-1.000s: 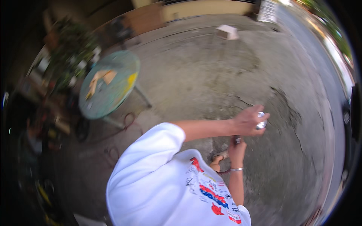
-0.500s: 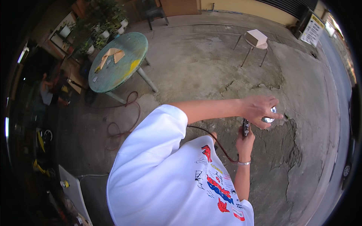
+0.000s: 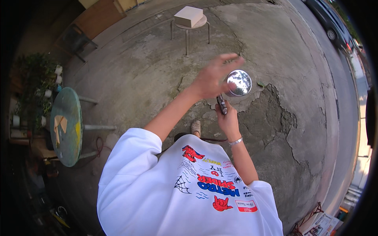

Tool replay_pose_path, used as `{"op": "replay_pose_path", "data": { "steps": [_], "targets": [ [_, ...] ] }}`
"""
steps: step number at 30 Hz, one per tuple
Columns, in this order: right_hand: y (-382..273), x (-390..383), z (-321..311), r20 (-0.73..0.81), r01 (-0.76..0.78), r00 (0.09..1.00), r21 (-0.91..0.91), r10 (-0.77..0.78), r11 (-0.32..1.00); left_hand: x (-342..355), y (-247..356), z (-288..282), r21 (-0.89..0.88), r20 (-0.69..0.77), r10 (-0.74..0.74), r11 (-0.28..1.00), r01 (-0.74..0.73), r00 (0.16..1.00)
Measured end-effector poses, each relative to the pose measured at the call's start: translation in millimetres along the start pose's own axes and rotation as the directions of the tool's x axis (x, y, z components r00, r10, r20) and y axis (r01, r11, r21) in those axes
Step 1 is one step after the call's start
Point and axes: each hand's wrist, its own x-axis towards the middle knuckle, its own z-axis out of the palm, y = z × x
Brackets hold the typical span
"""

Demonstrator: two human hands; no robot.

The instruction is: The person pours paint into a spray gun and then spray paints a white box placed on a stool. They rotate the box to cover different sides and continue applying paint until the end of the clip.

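My right hand (image 3: 227, 116) grips the dark-and-silver handle of a spray gun (image 3: 221, 103), upright below a shiny round metal cup (image 3: 239, 83). My left hand (image 3: 214, 76) is just to the left of the cup, blurred, with fingers spread and raised; whether its thumb touches the cup's edge I cannot tell. A reddish-brown hose (image 3: 212, 140) runs behind my printed white shirt toward the right hand. My foot in a beige clog (image 3: 195, 128) stands on cracked concrete below.
A stool (image 3: 186, 41) with a pale block (image 3: 188, 15) stands ahead. A green round table (image 3: 71, 104) with brown scraps, potted plants (image 3: 37, 74) and a dark chair (image 3: 76, 43) are left. A road with a parked car (image 3: 328, 23) runs along the right, a red rack (image 3: 309, 218) lower right.
My view has turned, shifting table and stool leftward. My left hand has come off the cup's top, fingers now spread, uncovering the shiny cup. My right hand still holds the gun.
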Motion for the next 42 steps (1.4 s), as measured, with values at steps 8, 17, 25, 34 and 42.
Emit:
{"op": "replay_pose_path", "data": {
  "steps": [8, 17, 25, 34, 42],
  "targets": [
    [58, 207, -88, -0.259, -0.157, 0.947, 0.145, 0.190, 0.977, -100, -129, 176, -0.342, 0.500, -0.518, 0.618, 0.708, 0.694],
    [85, 466, -267, -0.387, 0.086, 0.917, -0.047, -0.097, 0.995, -158, -234, 247, 0.158, 0.370, -0.895, 0.324, 0.933, 0.248],
    [145, 588, -376, -0.364, 0.106, 0.926, -0.001, -0.099, 0.994, -251, -186, 192, 0.398, -0.048, -0.990, -0.141, 0.907, -0.133],
    [173, 629, -388, -0.347, 0.081, 0.938, 0.148, -0.025, 0.986, -190, -222, 216, 0.314, -0.054, -0.994, -0.109, 0.943, -0.096],
    [175, 646, -354, -0.269, 0.009, 0.963, 0.088, 0.015, 0.996, -130, -310, 195, 0.278, 0.072, -0.989, -0.104, 0.955, -0.128]
  ]
}}
